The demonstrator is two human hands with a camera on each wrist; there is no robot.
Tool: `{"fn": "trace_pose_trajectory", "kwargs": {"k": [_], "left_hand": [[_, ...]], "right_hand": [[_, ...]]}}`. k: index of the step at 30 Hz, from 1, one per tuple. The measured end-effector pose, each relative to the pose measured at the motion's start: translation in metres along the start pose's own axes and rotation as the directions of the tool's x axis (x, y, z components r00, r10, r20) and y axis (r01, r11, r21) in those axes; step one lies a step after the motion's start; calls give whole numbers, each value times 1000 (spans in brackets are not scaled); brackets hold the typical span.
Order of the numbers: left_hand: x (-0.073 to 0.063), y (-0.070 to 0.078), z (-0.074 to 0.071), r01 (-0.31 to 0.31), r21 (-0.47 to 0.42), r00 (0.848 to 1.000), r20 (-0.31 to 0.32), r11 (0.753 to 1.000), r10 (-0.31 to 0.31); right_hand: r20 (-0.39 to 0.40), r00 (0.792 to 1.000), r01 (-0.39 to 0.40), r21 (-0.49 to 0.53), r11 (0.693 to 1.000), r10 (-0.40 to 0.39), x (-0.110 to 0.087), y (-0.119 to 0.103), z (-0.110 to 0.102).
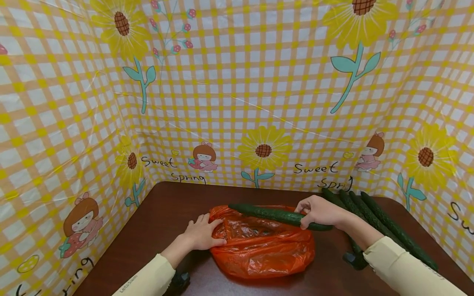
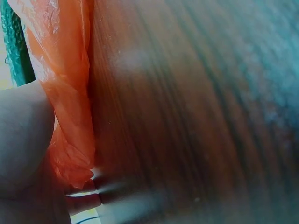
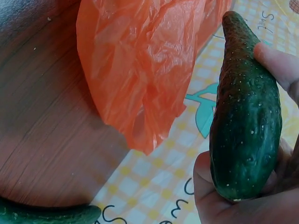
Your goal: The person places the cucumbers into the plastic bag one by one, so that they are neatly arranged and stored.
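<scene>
A crumpled orange-red plastic bag [image 1: 264, 263] lies on the table with its mouth facing up. Over it, slanting across the opening, is a long dark green cucumber [image 1: 266, 212]. My right hand [image 1: 320, 211] grips this cucumber near its right end; in the right wrist view the thumb and fingers curl round the cucumber [image 3: 245, 126]. At the bag's left edge rests my left hand [image 1: 200, 233], fingers spread and fairly straight on the plastic. The left wrist view shows the bag [image 2: 70, 93] beside that hand. What the bag contains is hard to make out.
Several more cucumbers [image 1: 401, 231] lie side by side at the right of the brown table [image 1: 148, 230], partly hidden by my right forearm. A checked sheet [image 1: 237, 102] with sunflowers rises behind the table and along both sides.
</scene>
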State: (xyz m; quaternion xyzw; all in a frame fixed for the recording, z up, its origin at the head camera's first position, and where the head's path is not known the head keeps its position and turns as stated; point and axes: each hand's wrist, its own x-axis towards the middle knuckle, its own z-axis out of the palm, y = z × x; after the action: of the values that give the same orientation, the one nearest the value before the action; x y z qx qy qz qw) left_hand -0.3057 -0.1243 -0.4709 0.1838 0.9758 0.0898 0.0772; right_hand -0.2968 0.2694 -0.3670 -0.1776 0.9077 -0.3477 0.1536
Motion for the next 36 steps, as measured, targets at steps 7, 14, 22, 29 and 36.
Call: {"fn": "trace_pose_trajectory", "kwargs": {"k": [7,14,22,29,36], "left_hand": [[0,-1,-1,-11,-17,1000,-11,1000,10],[-1,-1,-2,-18,-11,1000,-23,1000,18],[-2,0,0,-31,-26,999,-19,999,31],[-1,0,1,-41,-29,999,-13,999,41],[-2,-2,1,-50,-36,999,-2,998,50]], "right_hand": [[50,998,39,-30,999,-38,7,-7,5],[60,996,67,-22,998,-65,15,-17,10],[68,994,89,-43,995,-86,28,-18,18],[60,996,71,-49,996,-68,35,-17,18],[45,998,44,-71,997,-41,44,-19,18]]}}
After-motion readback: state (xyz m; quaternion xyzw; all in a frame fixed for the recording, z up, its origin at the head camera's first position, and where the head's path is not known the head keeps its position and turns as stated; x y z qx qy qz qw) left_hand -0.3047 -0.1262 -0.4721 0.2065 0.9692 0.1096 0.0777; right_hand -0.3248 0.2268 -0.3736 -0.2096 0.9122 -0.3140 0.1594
